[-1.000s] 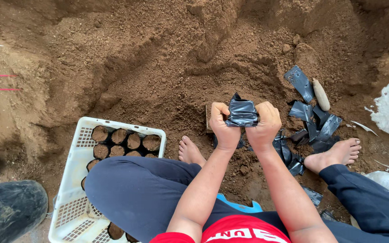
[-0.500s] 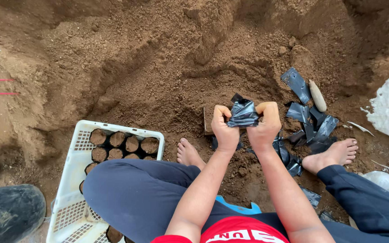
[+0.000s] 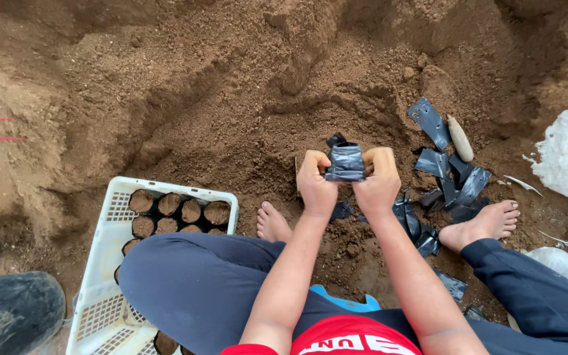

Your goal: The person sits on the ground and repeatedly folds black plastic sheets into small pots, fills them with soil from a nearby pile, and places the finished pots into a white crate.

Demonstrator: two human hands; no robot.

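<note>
One head-worn camera looks steeply down, close over the soil heap (image 3: 244,85).

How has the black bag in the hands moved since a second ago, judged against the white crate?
No real move: the black bag stays pinched between the left hand and right hand, same spot right of the white crate, above the soil.

The bag (image 3: 344,163) is thin black plastic film, glossy and creased (as are the spare bags (image 3: 451,172)). The crate (image 3: 110,263) is white moulded plastic, perforated. The soil (image 3: 231,98) is matt, crumbly, rough.
</note>
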